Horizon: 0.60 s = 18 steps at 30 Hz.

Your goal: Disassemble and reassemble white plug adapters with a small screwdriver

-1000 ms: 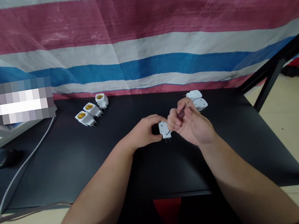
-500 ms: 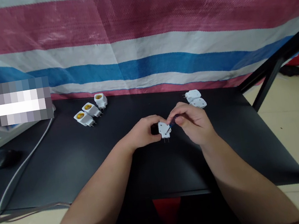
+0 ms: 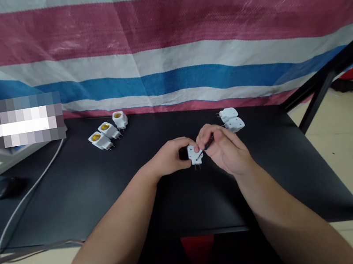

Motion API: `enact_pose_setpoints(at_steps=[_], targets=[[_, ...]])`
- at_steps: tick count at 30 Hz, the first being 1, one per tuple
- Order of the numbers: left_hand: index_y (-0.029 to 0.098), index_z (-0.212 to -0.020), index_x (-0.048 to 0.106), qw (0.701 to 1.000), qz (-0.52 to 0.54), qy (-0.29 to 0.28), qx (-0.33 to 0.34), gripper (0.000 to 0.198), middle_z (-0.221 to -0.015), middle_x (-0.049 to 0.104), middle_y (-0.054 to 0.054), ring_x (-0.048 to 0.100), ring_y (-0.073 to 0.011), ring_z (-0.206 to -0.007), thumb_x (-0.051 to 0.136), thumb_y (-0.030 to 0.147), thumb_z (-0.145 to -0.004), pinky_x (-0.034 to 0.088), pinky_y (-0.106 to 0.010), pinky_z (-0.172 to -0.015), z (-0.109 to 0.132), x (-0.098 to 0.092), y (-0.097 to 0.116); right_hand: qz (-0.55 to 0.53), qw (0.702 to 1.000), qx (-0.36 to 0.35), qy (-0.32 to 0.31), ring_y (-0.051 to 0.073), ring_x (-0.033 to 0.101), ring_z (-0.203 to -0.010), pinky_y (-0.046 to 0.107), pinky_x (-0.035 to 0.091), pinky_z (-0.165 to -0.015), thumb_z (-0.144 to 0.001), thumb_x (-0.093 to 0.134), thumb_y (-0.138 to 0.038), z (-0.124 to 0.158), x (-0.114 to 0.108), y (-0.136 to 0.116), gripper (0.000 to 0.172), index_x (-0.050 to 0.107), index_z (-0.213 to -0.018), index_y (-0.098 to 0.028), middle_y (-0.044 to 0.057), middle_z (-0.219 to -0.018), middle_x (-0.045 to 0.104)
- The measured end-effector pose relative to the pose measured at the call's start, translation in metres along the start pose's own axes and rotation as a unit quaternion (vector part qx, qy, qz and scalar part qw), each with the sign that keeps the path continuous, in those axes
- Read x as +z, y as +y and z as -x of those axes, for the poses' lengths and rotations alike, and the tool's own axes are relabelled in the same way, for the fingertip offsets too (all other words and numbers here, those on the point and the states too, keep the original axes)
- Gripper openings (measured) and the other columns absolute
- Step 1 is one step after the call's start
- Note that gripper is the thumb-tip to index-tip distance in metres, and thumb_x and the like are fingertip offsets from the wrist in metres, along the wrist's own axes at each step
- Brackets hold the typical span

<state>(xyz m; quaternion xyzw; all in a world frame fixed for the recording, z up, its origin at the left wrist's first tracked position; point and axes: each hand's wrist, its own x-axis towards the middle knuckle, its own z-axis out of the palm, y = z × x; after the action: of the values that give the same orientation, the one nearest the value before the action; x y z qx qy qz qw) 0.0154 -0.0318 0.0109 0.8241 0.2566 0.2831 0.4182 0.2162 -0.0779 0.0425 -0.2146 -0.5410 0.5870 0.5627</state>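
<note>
My left hand (image 3: 169, 157) grips a white plug-in lamp socket adapter (image 3: 195, 154), which stands with its metal prongs pointing toward me. My right hand (image 3: 224, 151) pinches a small dark-handled screwdriver (image 3: 208, 144) between thumb and fingers. Its thin shaft reaches the adapter's white face, and the tip appears to touch a spot near the centre. Both hands are close together above the middle of the black table (image 3: 84, 204). Part of the adapter's far side is hidden behind my fingers.
Three adapters with yellow centres (image 3: 108, 130) stand at the back left. Two white adapters (image 3: 232, 118) lie behind my right hand. A computer mouse (image 3: 8, 187) and white cable (image 3: 29, 197) lie at the left. A striped tarp (image 3: 168, 79) hangs behind the table.
My right hand has shifted, and the screwdriver now shows more clearly, angled against the adapter's face. My left hand and the adapter have stayed nearly still.
</note>
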Motion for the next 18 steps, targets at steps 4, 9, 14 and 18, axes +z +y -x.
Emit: enact_pose_setpoints(at_steps=[4, 9, 14, 18], targets=[[0.019, -0.110, 0.074, 1.000, 0.000, -0.009, -0.004, 0.037, -0.107, 0.073, -0.004, 0.068, -0.0194, -0.096, 0.072, 0.005, -0.076, 0.053, -0.033, -0.088, -0.0003, 0.0011, 0.0002, -0.054, 0.998, 0.025, 0.000, 0.015, 0.041, -0.059, 0.036, 0.046, -0.066, -0.108, 0.060, -0.056, 0.0016, 0.0048, 0.0005, 0.028, 0.066, -0.103, -0.029, -0.006, -0.063, 0.042], [0.019, -0.102, 0.072, 1.000, 0.008, -0.003, 0.000, 0.030, -0.100, 0.071, -0.002, 0.067, -0.0182, -0.091, 0.073, 0.006, -0.076, 0.051, -0.031, -0.081, 0.0001, 0.0015, 0.0000, -0.036, 0.999, -0.005, 0.003, 0.015, 0.056, -0.072, 0.037, 0.053, -0.073, -0.100, 0.075, -0.045, 0.0008, 0.0058, 0.0027, 0.019, 0.065, -0.098, -0.029, 0.000, -0.094, 0.060], [0.020, -0.107, 0.073, 1.000, 0.001, -0.007, -0.002, 0.034, -0.104, 0.072, -0.003, 0.067, -0.0183, -0.093, 0.072, 0.005, -0.075, 0.052, -0.032, -0.083, -0.0001, 0.0012, 0.0004, -0.056, 0.998, 0.021, -0.008, 0.017, 0.052, -0.068, 0.039, 0.052, -0.075, -0.112, 0.053, -0.050, 0.0009, 0.0046, 0.0010, 0.033, 0.074, -0.105, -0.026, -0.002, -0.072, 0.051], [0.019, -0.105, 0.073, 1.000, 0.004, -0.011, 0.001, 0.031, -0.103, 0.072, -0.003, 0.068, -0.0188, -0.094, 0.073, 0.007, -0.077, 0.053, -0.033, -0.087, -0.0004, 0.0014, 0.0001, -0.087, 0.996, -0.005, -0.006, 0.014, 0.045, -0.063, 0.035, 0.048, -0.071, -0.104, 0.071, -0.045, 0.0019, 0.0067, 0.0040, 0.014, 0.067, -0.104, -0.031, -0.005, -0.074, 0.053]])
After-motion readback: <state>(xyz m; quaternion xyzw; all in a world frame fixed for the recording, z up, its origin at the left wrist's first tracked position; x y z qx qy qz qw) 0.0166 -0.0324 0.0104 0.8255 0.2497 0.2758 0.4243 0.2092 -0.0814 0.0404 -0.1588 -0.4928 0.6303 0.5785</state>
